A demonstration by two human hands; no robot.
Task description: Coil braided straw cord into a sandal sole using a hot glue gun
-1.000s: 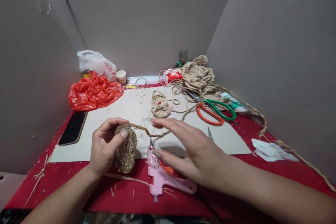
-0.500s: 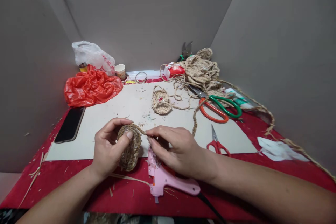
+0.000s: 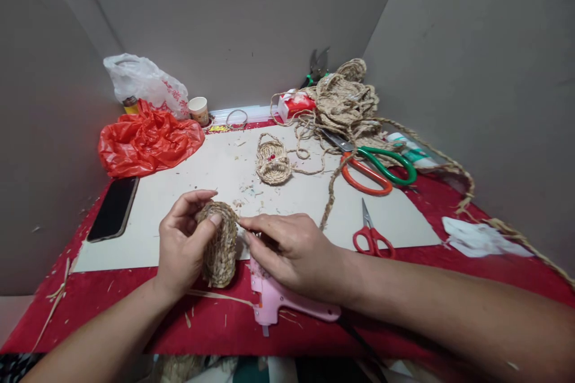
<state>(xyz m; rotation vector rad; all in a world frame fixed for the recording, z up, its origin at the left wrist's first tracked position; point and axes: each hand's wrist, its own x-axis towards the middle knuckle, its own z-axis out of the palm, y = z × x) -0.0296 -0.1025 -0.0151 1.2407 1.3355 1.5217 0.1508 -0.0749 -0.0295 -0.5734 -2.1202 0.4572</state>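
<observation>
My left hand [image 3: 186,239] grips an oval piece of coiled straw rope [image 3: 222,251] from its left side, thumb pressed on its face. The piece is tilted up over the front edge of the board. At its upper right edge, my right hand [image 3: 291,248] pinches the rope's end between thumb and fingers; the other stretch of the braided rope [image 3: 331,194] comes out behind that hand. Below my right hand a pink glue gun [image 3: 269,299] lies on the red cloth, its nozzle hidden. Farther back, a small woven straw slipper [image 3: 273,163] with red beads lies on the board.
A pale board [image 3: 179,161] covers much of the red cloth [image 3: 135,317]. Large scissors [image 3: 366,173], small red scissors [image 3: 371,236] and a rope heap [image 3: 344,102] are at right. A phone [image 3: 113,209], red plastic bag [image 3: 150,140] and paper cup [image 3: 198,111] are at left.
My right hand has moved left, closer to the oval piece, and the rope stretch between my hands is shorter. The oval piece has turned slightly. The whole view has shifted a little.
</observation>
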